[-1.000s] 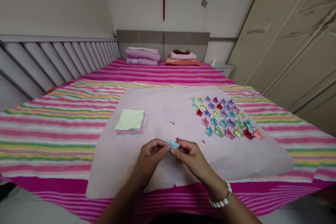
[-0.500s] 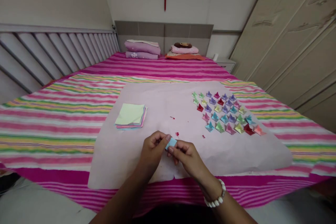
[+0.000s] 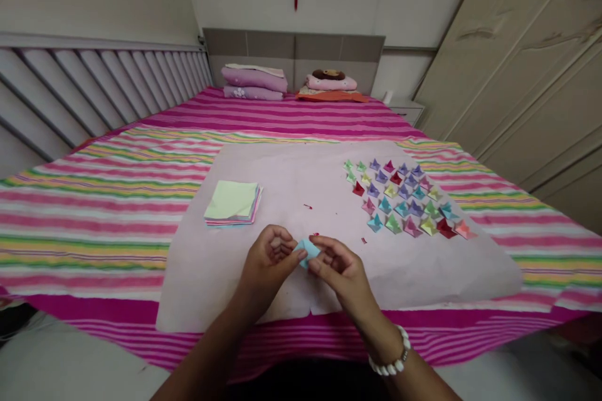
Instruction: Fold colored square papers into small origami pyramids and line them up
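Observation:
A small folded piece of light blue paper (image 3: 307, 250) is pinched between my left hand (image 3: 268, 260) and my right hand (image 3: 339, 268), just above the pale pink paper sheet (image 3: 301, 182) spread on the bed. My right wrist wears a white bead bracelet (image 3: 390, 357). To the left lies a stack of coloured paper squares (image 3: 232, 203) with a pale green one on top. To the right, several small folded paper shapes (image 3: 405, 199) in many colours sit in rows.
The bed has a striped pink, green and yellow cover (image 3: 94, 213). Folded bedding (image 3: 254, 83) and pillows (image 3: 332, 86) lie at the headboard. A slatted rail (image 3: 94, 88) runs along the left, a wardrobe (image 3: 527, 69) on the right. Tiny red paper scraps (image 3: 308, 206) dot the sheet.
The view has tilted down a little. My fingers have shifted on the blue paper, turning and folding it; both hands stay at the near edge of the sheet.

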Demonstrator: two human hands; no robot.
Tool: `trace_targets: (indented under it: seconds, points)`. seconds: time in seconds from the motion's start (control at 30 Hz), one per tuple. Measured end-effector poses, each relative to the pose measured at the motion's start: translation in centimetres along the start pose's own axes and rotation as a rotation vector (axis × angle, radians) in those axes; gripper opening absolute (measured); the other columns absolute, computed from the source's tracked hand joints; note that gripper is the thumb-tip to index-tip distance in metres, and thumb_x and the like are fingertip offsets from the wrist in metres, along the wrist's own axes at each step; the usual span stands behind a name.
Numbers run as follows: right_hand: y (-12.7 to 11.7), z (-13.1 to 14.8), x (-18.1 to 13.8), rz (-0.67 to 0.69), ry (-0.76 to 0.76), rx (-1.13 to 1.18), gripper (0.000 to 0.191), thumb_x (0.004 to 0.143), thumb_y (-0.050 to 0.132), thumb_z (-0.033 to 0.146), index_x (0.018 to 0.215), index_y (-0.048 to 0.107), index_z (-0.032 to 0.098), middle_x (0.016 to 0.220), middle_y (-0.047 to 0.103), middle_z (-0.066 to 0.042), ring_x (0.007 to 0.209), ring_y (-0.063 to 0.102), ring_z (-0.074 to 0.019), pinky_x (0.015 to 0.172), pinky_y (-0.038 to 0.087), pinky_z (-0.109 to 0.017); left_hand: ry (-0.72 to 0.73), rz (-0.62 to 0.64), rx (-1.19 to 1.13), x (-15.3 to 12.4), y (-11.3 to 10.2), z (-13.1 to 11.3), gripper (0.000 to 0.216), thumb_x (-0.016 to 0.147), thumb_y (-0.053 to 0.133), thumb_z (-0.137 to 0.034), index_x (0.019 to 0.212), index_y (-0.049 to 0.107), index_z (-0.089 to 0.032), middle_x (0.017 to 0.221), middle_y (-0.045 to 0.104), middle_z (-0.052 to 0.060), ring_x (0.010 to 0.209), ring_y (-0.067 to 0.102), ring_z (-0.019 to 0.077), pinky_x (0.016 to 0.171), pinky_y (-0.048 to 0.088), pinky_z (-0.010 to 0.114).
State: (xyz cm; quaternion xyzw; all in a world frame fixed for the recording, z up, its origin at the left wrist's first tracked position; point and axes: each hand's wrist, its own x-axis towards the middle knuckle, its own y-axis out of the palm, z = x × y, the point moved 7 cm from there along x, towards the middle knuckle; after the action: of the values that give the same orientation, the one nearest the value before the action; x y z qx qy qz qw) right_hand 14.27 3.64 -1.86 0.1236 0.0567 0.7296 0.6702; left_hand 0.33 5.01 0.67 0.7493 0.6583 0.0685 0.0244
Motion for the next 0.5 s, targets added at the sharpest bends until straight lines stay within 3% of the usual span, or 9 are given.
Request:
trace_targets:
  seconds: [0.17, 0.37, 0.5]
  points:
    - [-0.6, 1.8, 0.0, -0.023, -0.110, -0.068, 0.020, 0.068, 0.080, 0.029, 0.085, 0.072, 0.021, 0.079, 0.065, -0.002, 0.068, 0.059, -0.0135, 0.062, 0.052, -0.026, 0.020, 0.081, 0.085, -0.2, 0.3, 0.0, 0.018, 0.075, 0.072, -0.026, 0.079, 0.056, -0.018, 0.070, 0.059, -0.002, 0.066, 0.056, 0.0099, 0.060, 0.045, 0.021]
    - [-0.6, 1.1, 0.1, 0.020, 0.056, 0.004, 0.026, 0.065, 0.083, 0.030, 0.083, 0.067, 0.019, 0.062, 0.065, 0.002, 0.058, 0.064, -0.0135, 0.059, 0.054, -0.026, -0.035, 0.220, 0.058, -0.5, 0.9, 0.2, 0.020, 0.075, 0.071, -0.025, 0.090, 0.059, -0.019, 0.083, 0.067, 0.002, 0.077, 0.065, 0.0140, 0.069, 0.049, 0.026]
    - [-0.5, 0.8, 0.2, 0.048, 0.105, 0.032, 0.028, 0.064, 0.084, 0.030, 0.082, 0.065, 0.019, 0.058, 0.067, 0.002, 0.054, 0.065, -0.0135, 0.057, 0.054, -0.026, -0.159, 0.239, 0.044, -0.7, 0.8, 0.9, 0.024, 0.073, 0.073, -0.021, 0.088, 0.054, -0.019, 0.073, 0.069, -0.001, 0.068, 0.068, 0.0131, 0.067, 0.051, 0.026]
